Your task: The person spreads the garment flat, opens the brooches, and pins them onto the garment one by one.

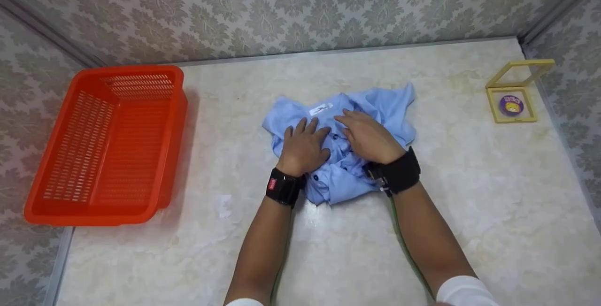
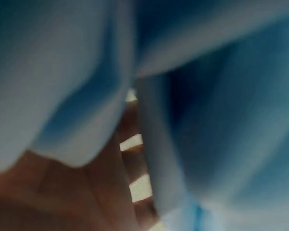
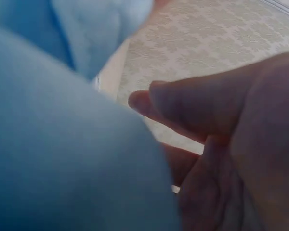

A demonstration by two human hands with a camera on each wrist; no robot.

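Note:
A light blue shirt (image 1: 387,104) with dark buttons and a white label at its collar lies crumpled on the pale tabletop. Spread fingers of my left hand (image 1: 303,149) rest on its left part, below the label. My right hand (image 1: 371,138) lies over the right part, palm down, fingers extended toward the collar. In the left wrist view, blurred folds of the shirt (image 2: 231,144) cover part of the left hand (image 2: 72,192). The right wrist view has the thumb and fingers of the right hand (image 3: 207,110) beside a bulge of blue cloth; no pinch shows there.
An orange plastic basket (image 1: 173,165) with slotted sides stands at the left. On the far right sits an opened yellow-framed case (image 1: 497,117) with a purple round badge (image 1: 511,105). A patterned wall (image 1: 291,10) borders the table's back edge.

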